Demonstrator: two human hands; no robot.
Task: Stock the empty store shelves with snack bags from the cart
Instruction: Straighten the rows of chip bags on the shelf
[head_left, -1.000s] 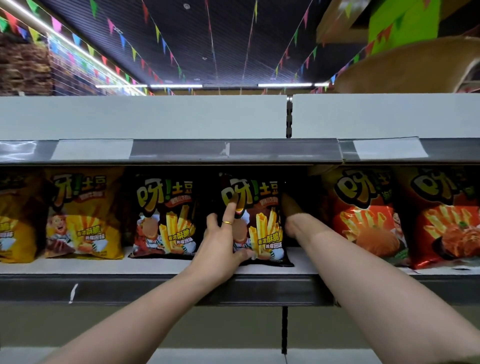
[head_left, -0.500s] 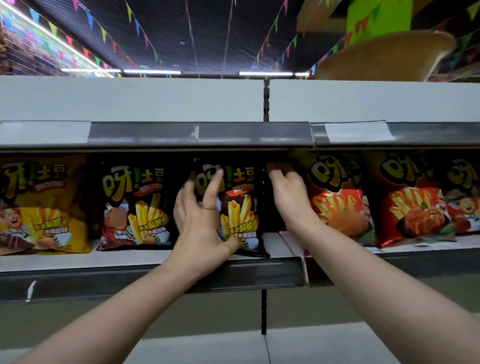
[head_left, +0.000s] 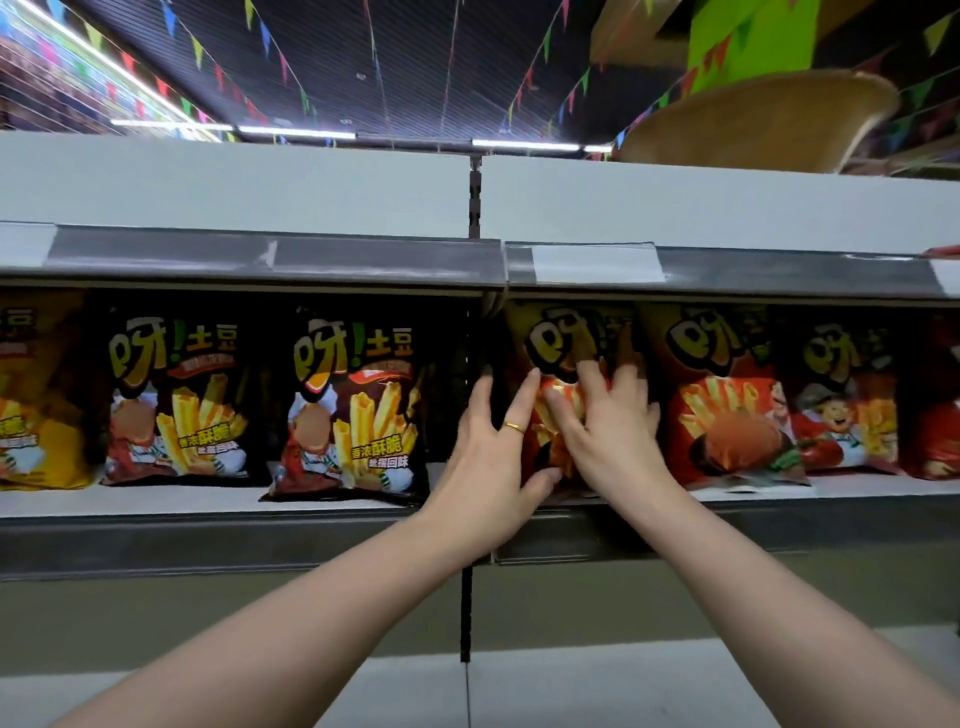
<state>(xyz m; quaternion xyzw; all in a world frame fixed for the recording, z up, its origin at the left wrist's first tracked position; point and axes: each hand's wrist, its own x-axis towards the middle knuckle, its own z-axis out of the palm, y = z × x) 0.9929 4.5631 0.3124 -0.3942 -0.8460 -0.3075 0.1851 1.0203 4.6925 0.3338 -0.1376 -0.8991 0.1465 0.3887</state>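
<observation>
Shelf (head_left: 156, 500); right hand (head_left: 609, 432) presses red bag (head_left: 565, 335)

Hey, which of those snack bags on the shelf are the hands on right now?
The leftmost red bag, just right of the shelf upright: left hand and right hand both touch its front. The dark bag beside it is untouched.

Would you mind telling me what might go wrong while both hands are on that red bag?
The red bag under the left hand and right hand stands near the shelf lip and might tip forward once released. Pushing it sideways may topple the neighbouring bag close on its right.
</observation>
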